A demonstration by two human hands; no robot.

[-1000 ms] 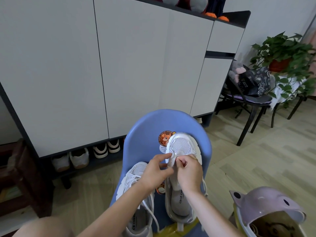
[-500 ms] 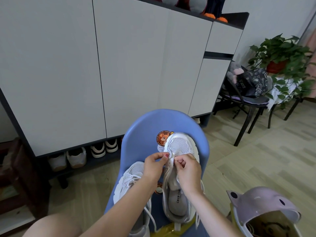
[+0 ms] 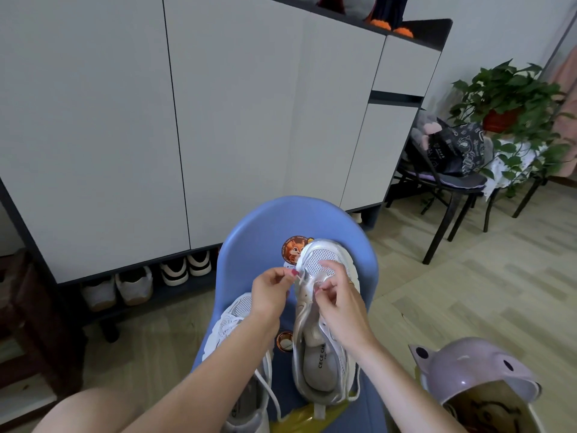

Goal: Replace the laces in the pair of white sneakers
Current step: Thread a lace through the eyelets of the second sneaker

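Two white sneakers lie on a blue plastic chair (image 3: 259, 242). The right sneaker (image 3: 324, 348) points its mesh toe away from me and its tongue area is open. My left hand (image 3: 271, 293) pinches the tip of a white lace (image 3: 300, 280) just left of the toe's eyelets. My right hand (image 3: 338, 300) rests over the front of the same shoe, fingers curled and pinching the lace at the eyelets. The left sneaker (image 3: 237, 320) lies under my left forearm, laced, with a loose lace end trailing toward me.
A pink helmet (image 3: 468, 370) sits at the lower right. A yellow bag (image 3: 299, 417) lies under the shoes' heels. Behind the chair stands a white shoe cabinet (image 3: 218, 120) with several shoes beneath. A black chair (image 3: 449, 189) and a potted plant (image 3: 512, 98) stand right.
My left hand has drawn the lace tip a little out to the left, away from the right hand. The view has shifted slightly.
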